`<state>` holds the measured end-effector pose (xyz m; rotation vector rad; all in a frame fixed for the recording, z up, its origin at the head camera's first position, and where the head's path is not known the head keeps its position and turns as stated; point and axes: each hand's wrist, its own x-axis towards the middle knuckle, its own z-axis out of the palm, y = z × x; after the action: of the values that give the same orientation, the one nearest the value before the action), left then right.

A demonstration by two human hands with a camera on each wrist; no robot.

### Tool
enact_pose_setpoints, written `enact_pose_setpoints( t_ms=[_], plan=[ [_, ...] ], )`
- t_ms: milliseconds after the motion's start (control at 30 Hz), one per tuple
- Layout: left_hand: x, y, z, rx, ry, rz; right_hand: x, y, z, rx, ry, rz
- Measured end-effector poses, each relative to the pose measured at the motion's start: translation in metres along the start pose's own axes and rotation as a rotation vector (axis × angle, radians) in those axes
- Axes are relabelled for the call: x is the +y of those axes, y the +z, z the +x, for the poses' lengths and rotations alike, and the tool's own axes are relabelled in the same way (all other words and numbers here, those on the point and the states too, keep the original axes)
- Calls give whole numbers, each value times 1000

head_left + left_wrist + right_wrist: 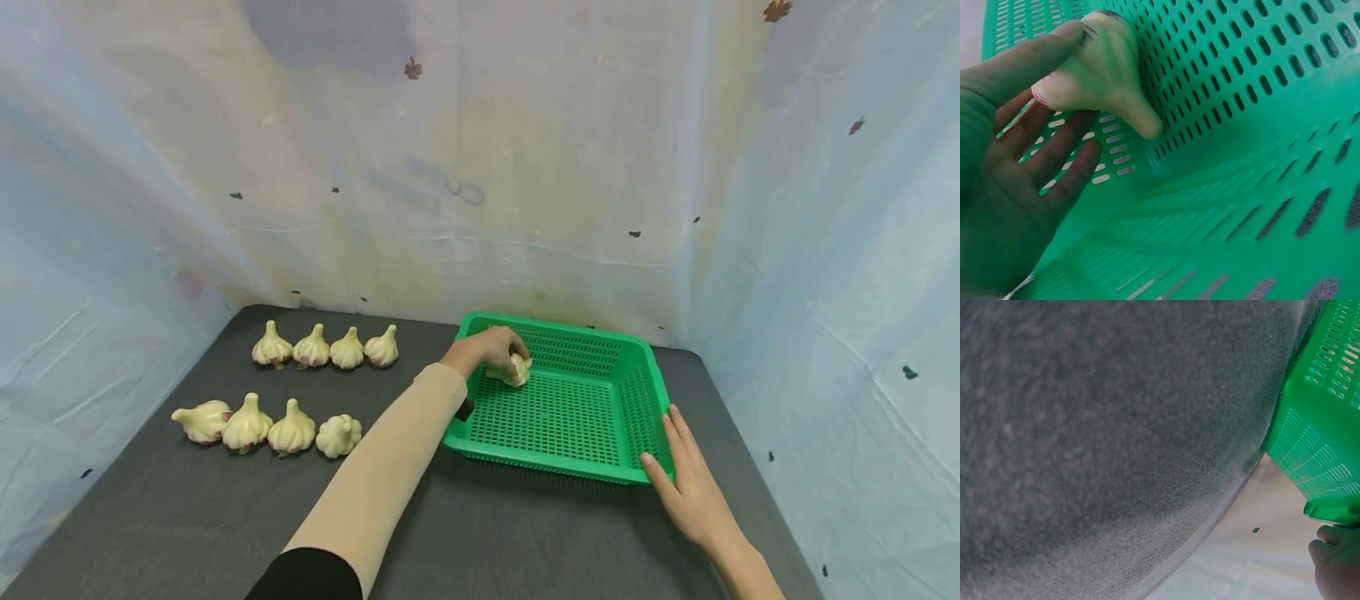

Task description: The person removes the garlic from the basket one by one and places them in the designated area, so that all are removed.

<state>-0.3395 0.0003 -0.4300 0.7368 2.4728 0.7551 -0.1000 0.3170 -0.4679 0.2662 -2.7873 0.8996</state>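
Note:
My left hand reaches into the left end of a green plastic basket and holds a garlic bulb. In the left wrist view the thumb lies across that pale bulb, with fingers behind it and its stem pointing down toward the basket floor. My right hand touches the basket's front right corner, its fingers extended along the side. Only part of this hand shows by the rim in the right wrist view.
Left of the basket are two rows of garlic bulbs, several in the back row and several in the front row. They lie on a dark grey tabletop. A pale plastic sheet surrounds the table's back and sides.

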Motion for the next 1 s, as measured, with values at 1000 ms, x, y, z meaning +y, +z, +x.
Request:
enact_pose_setpoints(
  t_ms=[1000],
  plan=[
    [31, -26, -31, 151, 247, -186, -3, -2, -1, -7, -10, 10]
  ],
)
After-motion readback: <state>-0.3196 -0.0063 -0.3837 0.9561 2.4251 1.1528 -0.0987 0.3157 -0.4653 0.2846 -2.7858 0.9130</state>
